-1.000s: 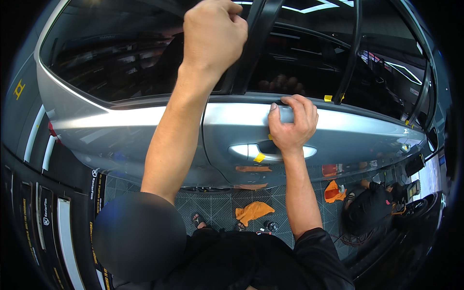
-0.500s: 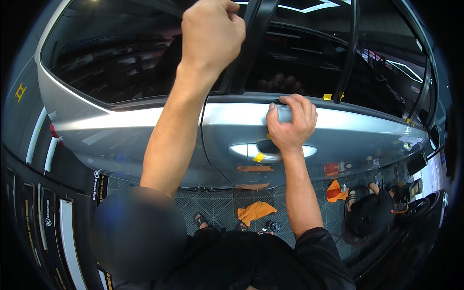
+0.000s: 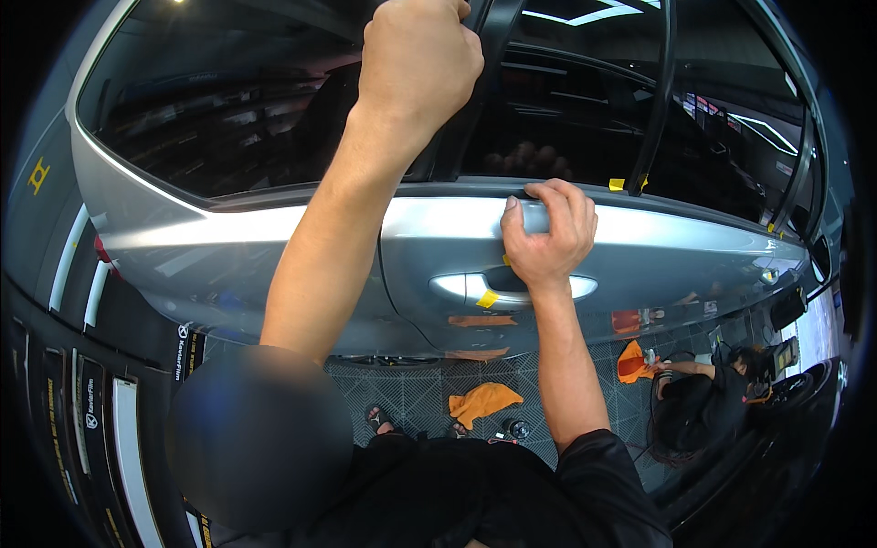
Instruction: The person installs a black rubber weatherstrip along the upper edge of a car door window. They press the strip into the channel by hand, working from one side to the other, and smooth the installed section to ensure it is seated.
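Orange cloth on grey floor tiles, below car door. Door handle carries yellow tape tab. Right hand: fingers curled together over door's top edge at window sill, pressing there. Left hand: closed fist around black pillar trim, seemingly bracing, at door's upper edge
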`<action>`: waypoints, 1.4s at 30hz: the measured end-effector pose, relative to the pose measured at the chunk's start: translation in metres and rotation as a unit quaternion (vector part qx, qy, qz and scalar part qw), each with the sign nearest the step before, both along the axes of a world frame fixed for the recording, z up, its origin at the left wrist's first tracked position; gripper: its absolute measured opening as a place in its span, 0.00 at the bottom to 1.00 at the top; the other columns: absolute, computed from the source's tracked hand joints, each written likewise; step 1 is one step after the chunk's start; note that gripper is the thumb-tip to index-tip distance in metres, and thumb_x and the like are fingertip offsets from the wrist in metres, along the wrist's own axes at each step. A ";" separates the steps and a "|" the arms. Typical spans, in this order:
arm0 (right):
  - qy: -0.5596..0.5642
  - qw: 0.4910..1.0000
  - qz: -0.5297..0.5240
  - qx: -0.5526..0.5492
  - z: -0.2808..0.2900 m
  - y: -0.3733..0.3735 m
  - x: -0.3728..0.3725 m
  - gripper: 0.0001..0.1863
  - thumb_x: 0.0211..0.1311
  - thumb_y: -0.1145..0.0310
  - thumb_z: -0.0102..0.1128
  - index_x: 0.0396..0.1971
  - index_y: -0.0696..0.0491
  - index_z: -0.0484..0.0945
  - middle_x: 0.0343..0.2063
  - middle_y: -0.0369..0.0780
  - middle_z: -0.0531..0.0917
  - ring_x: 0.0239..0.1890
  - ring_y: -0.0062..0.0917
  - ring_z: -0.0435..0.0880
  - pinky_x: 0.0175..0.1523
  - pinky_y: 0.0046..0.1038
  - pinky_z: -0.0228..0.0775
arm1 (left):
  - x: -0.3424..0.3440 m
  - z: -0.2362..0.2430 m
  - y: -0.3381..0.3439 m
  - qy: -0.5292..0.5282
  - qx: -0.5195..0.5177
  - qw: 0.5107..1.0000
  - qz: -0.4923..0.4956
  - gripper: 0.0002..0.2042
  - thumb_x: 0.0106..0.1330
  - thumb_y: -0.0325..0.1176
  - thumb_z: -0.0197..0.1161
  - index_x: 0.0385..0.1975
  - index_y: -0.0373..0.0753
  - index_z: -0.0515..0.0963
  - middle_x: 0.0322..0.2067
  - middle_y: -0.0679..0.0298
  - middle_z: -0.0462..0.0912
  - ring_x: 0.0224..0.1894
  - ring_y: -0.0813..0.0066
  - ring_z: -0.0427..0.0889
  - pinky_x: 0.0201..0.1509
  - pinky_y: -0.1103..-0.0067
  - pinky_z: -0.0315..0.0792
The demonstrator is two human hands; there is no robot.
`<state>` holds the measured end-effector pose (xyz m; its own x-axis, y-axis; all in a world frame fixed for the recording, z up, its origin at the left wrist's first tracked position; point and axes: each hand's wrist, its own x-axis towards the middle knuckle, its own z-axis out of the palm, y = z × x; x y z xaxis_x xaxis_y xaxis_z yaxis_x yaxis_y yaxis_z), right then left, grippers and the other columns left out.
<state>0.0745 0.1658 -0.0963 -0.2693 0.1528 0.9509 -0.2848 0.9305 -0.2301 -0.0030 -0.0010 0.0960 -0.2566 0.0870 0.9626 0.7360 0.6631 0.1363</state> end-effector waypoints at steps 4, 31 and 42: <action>0.001 1.000 0.002 -0.003 0.000 0.000 0.000 0.13 0.50 0.61 0.73 0.33 0.52 0.89 0.39 0.39 0.86 0.42 0.31 0.82 0.43 0.37 0.69 | 0.001 -0.001 0.001 -0.108 0.069 0.991 -0.029 0.07 0.61 0.23 0.65 0.35 0.28 0.86 0.37 0.42 0.87 0.43 0.47 0.88 0.52 0.64 0.82; -0.004 1.000 0.004 -0.006 -0.001 0.000 0.000 0.13 0.49 0.61 0.73 0.34 0.52 0.89 0.39 0.40 0.86 0.43 0.31 0.82 0.45 0.38 0.69 | -0.012 0.015 0.004 0.015 -0.021 1.000 -0.004 0.08 0.58 0.23 0.62 0.34 0.29 0.87 0.33 0.42 0.88 0.40 0.47 0.89 0.51 0.63 0.82; 0.004 1.000 0.009 0.001 0.000 0.000 0.000 0.13 0.50 0.61 0.73 0.34 0.52 0.89 0.40 0.39 0.86 0.43 0.31 0.82 0.46 0.37 0.69 | -0.006 0.014 0.005 -0.053 0.008 0.999 -0.007 0.10 0.60 0.24 0.62 0.36 0.29 0.88 0.35 0.42 0.88 0.42 0.48 0.89 0.52 0.64 0.83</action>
